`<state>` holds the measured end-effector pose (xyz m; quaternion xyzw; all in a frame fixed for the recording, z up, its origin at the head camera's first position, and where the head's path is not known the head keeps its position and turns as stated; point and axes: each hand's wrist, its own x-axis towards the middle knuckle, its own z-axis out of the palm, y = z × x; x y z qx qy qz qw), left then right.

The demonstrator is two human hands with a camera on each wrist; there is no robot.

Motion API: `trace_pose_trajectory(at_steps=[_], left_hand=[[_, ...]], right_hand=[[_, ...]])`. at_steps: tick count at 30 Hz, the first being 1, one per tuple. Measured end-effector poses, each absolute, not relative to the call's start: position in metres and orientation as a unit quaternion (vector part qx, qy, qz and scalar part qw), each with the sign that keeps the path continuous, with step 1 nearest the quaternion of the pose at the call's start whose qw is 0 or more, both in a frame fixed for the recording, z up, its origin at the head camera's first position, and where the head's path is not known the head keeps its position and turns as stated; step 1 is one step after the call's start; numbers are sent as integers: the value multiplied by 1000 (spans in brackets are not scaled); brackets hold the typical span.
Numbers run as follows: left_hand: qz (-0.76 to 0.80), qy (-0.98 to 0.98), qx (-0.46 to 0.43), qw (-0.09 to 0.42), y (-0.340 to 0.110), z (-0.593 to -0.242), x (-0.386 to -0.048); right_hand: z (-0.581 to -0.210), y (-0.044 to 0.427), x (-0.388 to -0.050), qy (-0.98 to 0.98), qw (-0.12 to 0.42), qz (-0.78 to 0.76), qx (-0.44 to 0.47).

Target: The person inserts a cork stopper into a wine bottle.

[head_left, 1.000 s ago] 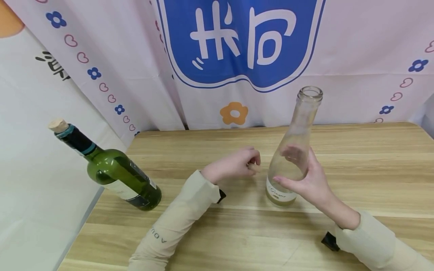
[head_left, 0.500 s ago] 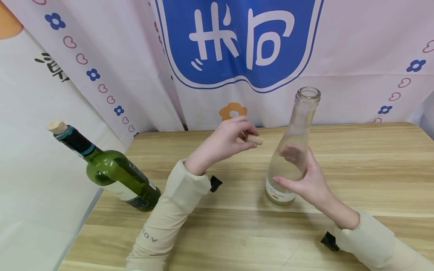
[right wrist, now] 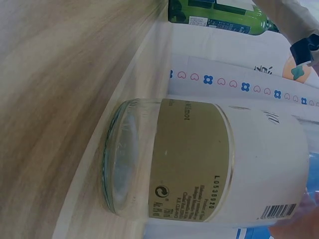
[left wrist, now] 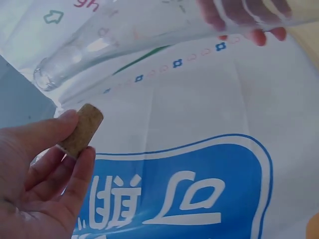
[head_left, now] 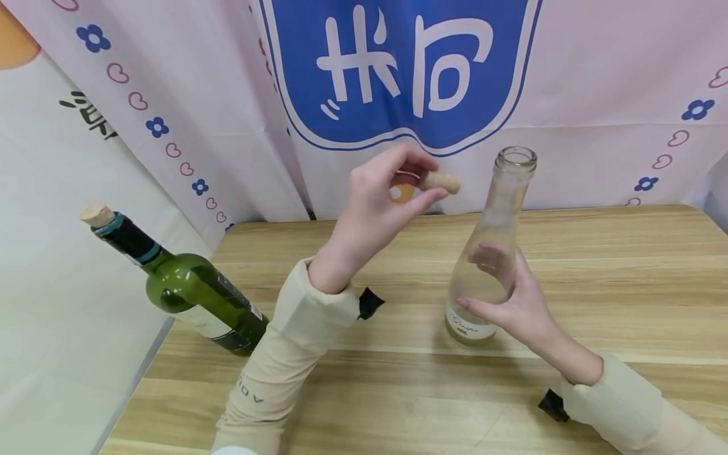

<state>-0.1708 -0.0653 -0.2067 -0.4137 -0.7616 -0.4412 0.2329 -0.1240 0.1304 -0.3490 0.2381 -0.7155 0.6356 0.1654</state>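
Observation:
Between thumb and fingers, my left hand (head_left: 375, 202) pinches a cork (head_left: 445, 182), up in the air just left of the clear bottle's mouth. The cork (left wrist: 85, 130) lies slantwise in the left wrist view, apart from the bottle. My right hand (head_left: 520, 309) grips the clear glass bottle (head_left: 483, 265) around its body; the bottle stands upright on the table with its mouth uncovered. Its gold and white label (right wrist: 192, 162) fills the right wrist view. Some of my right fingers show only through the glass.
A green wine bottle (head_left: 196, 284) with a cork (head_left: 98, 215) in its neck stands at the table's left side. The wooden table (head_left: 398, 404) ends at a printed cloth (head_left: 597, 126) hanging behind it.
My left hand has lifted the cork from low over the table up towards the height of the clear bottle's mouth. My right hand and both bottles have stayed in place.

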Motion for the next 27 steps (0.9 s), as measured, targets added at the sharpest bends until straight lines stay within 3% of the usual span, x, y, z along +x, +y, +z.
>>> trace_pose_trajectory(at_steps=[5, 16, 27], left_hand=[[-495, -718, -417, 256, -61, -193, -167], [-544, -637, -483, 257, -47, -166, -160], [-556, -646, -490, 183, -29, -155, -156]], right_hand=[[-349, 130, -124, -710, 165, 642, 238], [-349, 130, -125, -704, 159, 650, 238], [-350, 131, -125, -711, 163, 637, 249]])
